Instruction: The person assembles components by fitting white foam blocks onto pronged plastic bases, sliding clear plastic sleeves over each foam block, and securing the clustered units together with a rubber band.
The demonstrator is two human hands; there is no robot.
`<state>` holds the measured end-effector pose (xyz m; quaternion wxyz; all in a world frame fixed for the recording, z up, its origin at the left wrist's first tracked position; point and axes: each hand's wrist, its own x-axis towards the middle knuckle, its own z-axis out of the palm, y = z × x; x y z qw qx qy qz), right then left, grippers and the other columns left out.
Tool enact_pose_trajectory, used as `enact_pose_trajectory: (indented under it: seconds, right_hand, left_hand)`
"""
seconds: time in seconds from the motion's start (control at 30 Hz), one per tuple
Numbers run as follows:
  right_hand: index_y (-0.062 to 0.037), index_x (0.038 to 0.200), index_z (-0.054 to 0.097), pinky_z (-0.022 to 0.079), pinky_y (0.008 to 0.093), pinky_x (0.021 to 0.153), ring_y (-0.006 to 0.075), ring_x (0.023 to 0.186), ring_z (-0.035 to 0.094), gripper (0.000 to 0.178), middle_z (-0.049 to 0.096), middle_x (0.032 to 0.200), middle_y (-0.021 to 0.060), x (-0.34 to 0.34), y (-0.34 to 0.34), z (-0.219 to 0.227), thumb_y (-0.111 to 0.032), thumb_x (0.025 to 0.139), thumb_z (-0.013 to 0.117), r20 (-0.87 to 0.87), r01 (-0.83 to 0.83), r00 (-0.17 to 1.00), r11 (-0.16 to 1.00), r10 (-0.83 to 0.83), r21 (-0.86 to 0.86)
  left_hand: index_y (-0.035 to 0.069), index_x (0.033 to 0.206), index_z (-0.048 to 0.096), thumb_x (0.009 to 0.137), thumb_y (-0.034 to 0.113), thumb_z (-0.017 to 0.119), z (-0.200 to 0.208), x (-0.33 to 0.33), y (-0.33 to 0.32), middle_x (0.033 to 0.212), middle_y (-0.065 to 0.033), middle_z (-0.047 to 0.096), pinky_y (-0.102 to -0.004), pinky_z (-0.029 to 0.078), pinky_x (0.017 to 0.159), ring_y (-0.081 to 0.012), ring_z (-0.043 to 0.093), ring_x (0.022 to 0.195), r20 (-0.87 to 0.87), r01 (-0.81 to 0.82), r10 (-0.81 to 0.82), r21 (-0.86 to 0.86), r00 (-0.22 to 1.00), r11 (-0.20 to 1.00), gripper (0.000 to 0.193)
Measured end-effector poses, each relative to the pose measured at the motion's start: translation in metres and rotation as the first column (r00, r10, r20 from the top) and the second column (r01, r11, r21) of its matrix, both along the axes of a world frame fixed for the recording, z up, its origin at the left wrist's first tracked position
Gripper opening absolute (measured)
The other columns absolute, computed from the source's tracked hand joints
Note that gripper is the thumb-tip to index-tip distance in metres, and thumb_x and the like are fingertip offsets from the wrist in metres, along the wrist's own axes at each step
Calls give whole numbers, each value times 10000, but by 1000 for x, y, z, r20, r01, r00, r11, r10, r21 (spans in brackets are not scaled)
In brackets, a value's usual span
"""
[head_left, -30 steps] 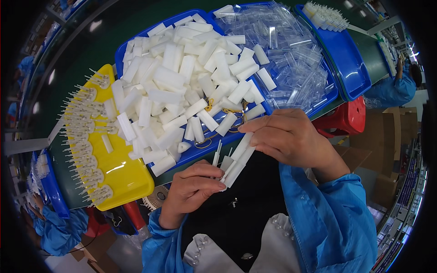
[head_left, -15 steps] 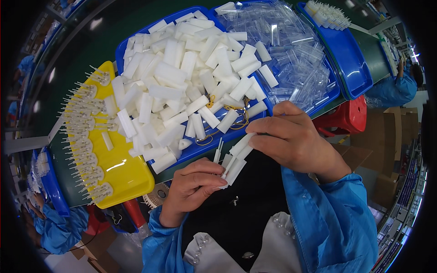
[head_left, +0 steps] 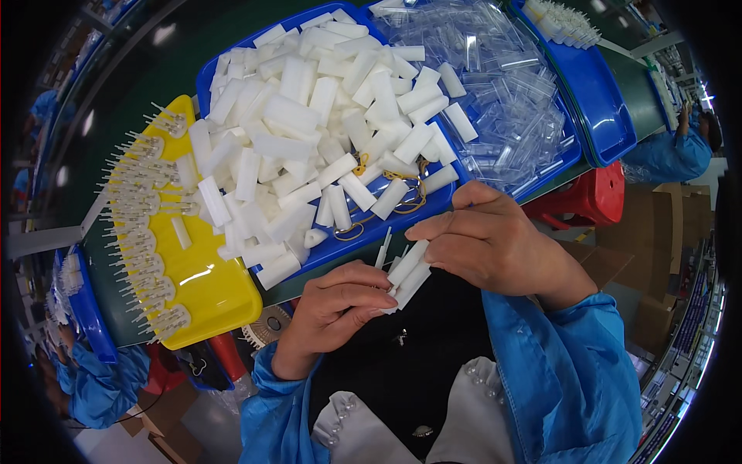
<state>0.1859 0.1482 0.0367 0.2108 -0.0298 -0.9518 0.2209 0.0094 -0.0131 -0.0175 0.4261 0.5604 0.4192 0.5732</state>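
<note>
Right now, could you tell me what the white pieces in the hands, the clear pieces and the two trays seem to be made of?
White pieces: probably matte, opaque plastic; even colour, crisp moulded edges.
Clear pieces: likely glossy transparent plastic; the blue tray shows through them, with bright glints.
Blue tray: smooth moulded plastic with a raised rim, slight sheen.
Yellow tray: the same kind, glossier; it carries a white highlight.

Small bundle of white plastic sleeves (head_left: 407,272): elongated, rectangular, opaque, stacked side by side and tilted diagonally, upper ends toward the right. Held just below the near rim of the blue tray, between the left hand (head_left: 340,305) and right hand (head_left: 483,240).
</note>
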Motion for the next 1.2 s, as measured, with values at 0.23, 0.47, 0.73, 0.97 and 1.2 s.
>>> enact_pose_trajectory:
  seconds: [0.23,0.47,0.73,0.97,1.2]
  right_hand:
    - [-125,622,603,335,295,658,93,691,593,140,665,874,-21,-5,0,8,-90,626,738,-6,-38,999,997,38,-71]
    - [-98,656,574,358,306,699,139,668,549,130,616,827,-13,-12,-1,-4,-94,658,704,-66,-135,990,966,123,-222]
    - [-67,724,586,407,324,639,188,673,552,169,627,817,11,-15,-3,-4,-128,681,739,-56,-197,980,884,192,-423]
    - [-87,789,634,427,305,675,174,738,600,162,662,874,16,-16,-1,-1,-158,696,746,-32,-200,977,849,211,-489]
    - [-136,822,692,372,274,669,119,721,606,126,677,853,-32,-19,-8,4,-123,707,743,-6,-126,990,846,144,-518]
  left_hand:
    - [49,924,692,776,31,678,3,1,-1,996,-114,579,-287,464,723,-222,575,877,31,3,-1,-70,1000,998,150]
    - [43,1011,580,797,2,664,-10,7,-8,1024,-144,583,-304,474,778,-215,575,962,303,-17,43,-89,952,996,233]
    - [36,995,546,795,-35,655,-14,3,-8,1052,-149,560,-310,476,824,-199,568,988,441,95,-63,-53,895,994,239]
    - [40,995,550,782,-43,664,-15,2,-5,1063,-147,548,-303,473,822,-197,571,957,419,86,-60,-43,906,995,256]
    - [40,1036,550,777,-28,675,-10,9,-5,1204,-153,438,-318,444,869,-209,539,1009,633,67,22,-117,774,991,296]
